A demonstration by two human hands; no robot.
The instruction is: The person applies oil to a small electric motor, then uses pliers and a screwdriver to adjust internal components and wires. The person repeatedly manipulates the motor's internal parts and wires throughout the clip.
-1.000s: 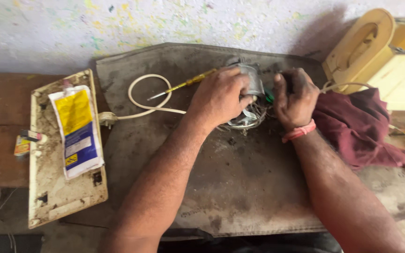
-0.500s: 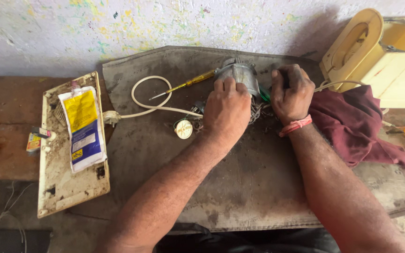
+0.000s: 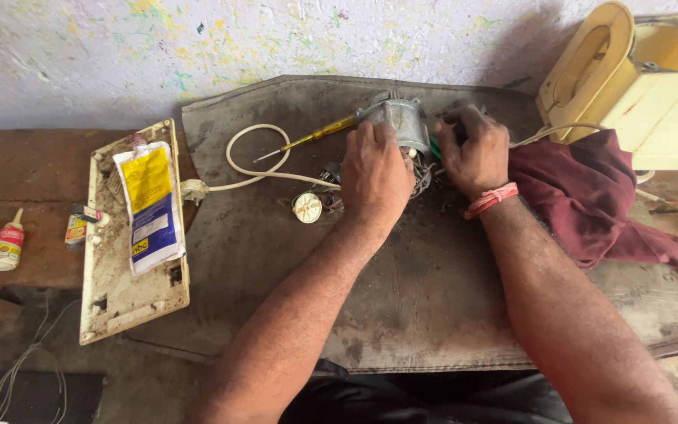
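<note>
Both hands close on the small grey motor (image 3: 399,119) at the back of the dark mat (image 3: 402,314) on the counter: the left hand (image 3: 374,174) covers its wiring side, the right hand (image 3: 474,149) clamps the other end. Holding the motor pressed down with the right while the left works the loose wires (image 3: 421,179) gently seems wise, keeping clear of the screwdriver (image 3: 308,140) lying just beside.

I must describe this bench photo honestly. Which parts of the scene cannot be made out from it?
Head view, the only one:
- The lower part of the small grey motor: covered by the left hand.
- What the right hand grips: hidden under its fingers; only a green bit shows.
- The cream casing: cut off by the top and right edges.
- Loose wires under the motor: too small and tangled to count.
- The maroon cloth hides the bench beneath.
</note>
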